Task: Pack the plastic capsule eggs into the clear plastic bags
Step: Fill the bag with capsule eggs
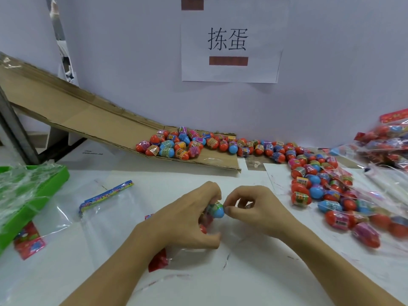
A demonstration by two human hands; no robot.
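Blue-tipped egg (217,210) clutched in the left hand (187,217), fingers curled round it together with at least one more red egg (204,226) lower in the palm; right hand (254,208) pinching at the blue tip with thumb and forefinger, other fingers loosely curled. Clear bag (198,255) lying flat on the worktop (265,272) just under the left hand, red header (157,260) beside the wrist; mouth hard to make out through the glare. Probably best to settle the egg firmly first, then free the right hand to lift the bag's open edge and slide eggs in narrow end first, without letting the lower one slip. Loose eggs (309,188) heaped to the right, more at the foot of the cardboard ramp (88,120). Spare bag (106,208) to the left, near a green tray (44,191).
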